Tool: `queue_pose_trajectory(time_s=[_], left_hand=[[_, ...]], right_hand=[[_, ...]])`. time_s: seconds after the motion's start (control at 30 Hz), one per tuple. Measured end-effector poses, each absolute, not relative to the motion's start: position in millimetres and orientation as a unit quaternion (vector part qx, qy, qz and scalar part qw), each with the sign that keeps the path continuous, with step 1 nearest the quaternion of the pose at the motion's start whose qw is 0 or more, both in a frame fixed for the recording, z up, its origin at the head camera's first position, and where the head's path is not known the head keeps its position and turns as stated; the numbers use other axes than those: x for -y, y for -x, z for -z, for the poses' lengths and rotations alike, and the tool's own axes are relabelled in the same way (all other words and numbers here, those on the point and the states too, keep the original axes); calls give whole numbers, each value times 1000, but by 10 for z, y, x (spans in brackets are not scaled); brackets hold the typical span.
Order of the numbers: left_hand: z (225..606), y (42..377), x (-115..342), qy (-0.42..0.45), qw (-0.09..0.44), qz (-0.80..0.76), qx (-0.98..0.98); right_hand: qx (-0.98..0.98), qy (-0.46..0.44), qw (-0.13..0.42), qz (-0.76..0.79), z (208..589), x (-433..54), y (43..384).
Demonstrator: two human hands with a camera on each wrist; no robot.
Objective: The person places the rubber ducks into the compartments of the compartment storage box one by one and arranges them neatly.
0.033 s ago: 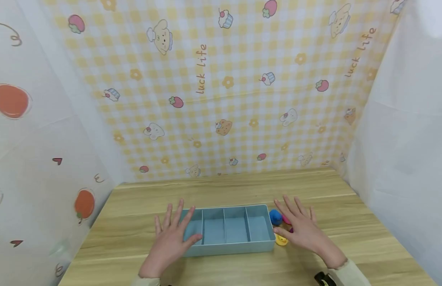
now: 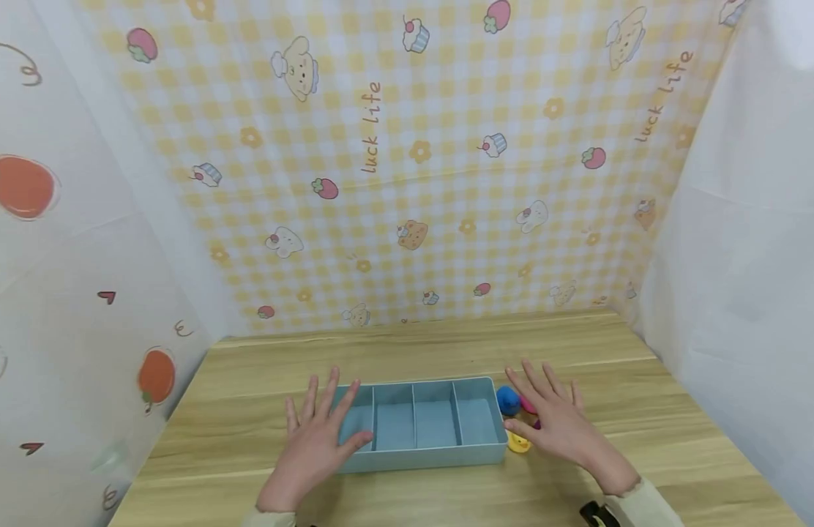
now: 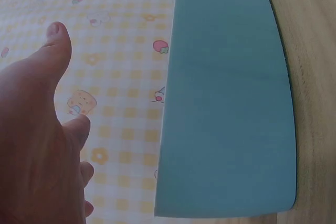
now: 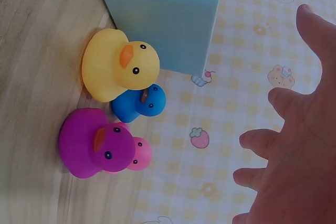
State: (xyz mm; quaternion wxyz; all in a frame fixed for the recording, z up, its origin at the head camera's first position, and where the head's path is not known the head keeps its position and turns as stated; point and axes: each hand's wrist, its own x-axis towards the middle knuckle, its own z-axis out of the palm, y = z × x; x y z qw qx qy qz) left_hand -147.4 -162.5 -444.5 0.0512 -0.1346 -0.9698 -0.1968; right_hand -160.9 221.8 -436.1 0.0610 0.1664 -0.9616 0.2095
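A blue-grey box (image 2: 420, 460) with several side-by-side compartments lies on the wooden table. My left hand (image 2: 315, 450) is spread over its left end, overlapping the leftmost compartment in the head view and holding nothing. Off the box's right end, my right hand (image 2: 557, 426) spreads its fingers above a group of rubber ducks, partly hiding them. In the right wrist view the yellow duck (image 4: 102, 66) sits nearest the box, with the blue duck (image 4: 126, 107) behind it. A purple duck (image 4: 81, 142) stands beside them, partly covering a pink duck (image 4: 143, 156).
The wooden table (image 2: 407, 351) ends at a yellow checked cloth (image 2: 420, 197) hanging behind it. White cloth walls (image 2: 723, 293) close in both sides. A dark band (image 2: 596, 514) is at the right wrist, by a pale sleeve (image 2: 647, 505).
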Motion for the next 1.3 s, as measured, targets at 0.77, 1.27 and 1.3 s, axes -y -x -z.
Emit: queue_pose_trajectory(time_s=[0.77, 1.27, 1.3], left_hand=[[4541, 1415, 1755, 106, 43, 217, 970], [4653, 1414, 1766, 111, 35, 245, 962], [4667, 1413, 1765, 110, 35, 245, 963]], right_hand=[[955, -181, 87, -217, 4403, -2273, 1709], [948, -169, 114, -246, 4605, -2524, 1639], [946, -169, 115, -250, 4618, -2541, 1623]])
